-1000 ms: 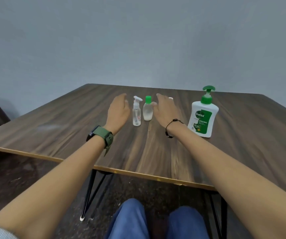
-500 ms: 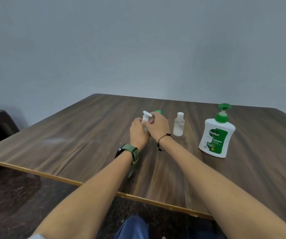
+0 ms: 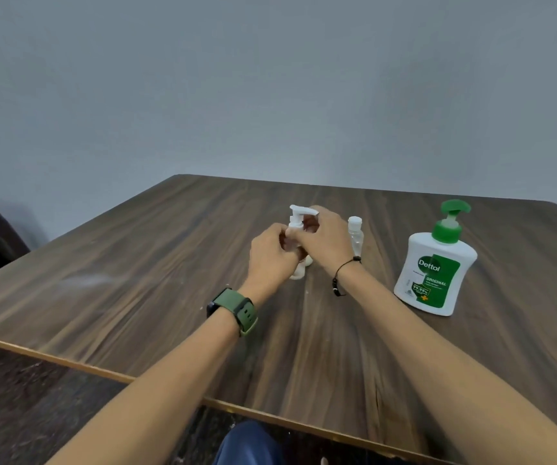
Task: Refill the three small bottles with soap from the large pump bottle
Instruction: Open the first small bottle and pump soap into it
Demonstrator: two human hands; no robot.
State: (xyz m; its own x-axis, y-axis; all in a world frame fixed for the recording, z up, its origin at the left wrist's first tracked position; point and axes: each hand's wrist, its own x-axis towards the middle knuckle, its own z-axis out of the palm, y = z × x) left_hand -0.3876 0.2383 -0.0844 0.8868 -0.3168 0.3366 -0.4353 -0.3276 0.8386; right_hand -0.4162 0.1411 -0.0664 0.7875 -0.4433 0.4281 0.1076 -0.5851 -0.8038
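Both hands meet near the middle of the worktop (image 3: 136, 280), toward its far edge. The left hand (image 3: 270, 253) is curled around the body of a small spray bottle (image 3: 299, 223), which stands upright on the worktop. The right hand (image 3: 324, 239) has its fingers curled at the neck of the same bottle, just under the white spray head, which projects above both hands. The bottom of a second small bottle (image 3: 308, 260) shows just behind the spray bottle, below the right hand; the rest of it is hidden. A third small clear bottle with a white cap (image 3: 356, 234) stands upright just right of the right hand; contact with the hand cannot be determined. The large pump bottle (image 3: 436, 266), white with a green pump and green label, stands upright well apart from the small bottles, toward the right edge of the worktop. A green-strapped watch (image 3: 237, 310) is on the left wrist and a black cord bracelet (image 3: 342, 273) on the right wrist.
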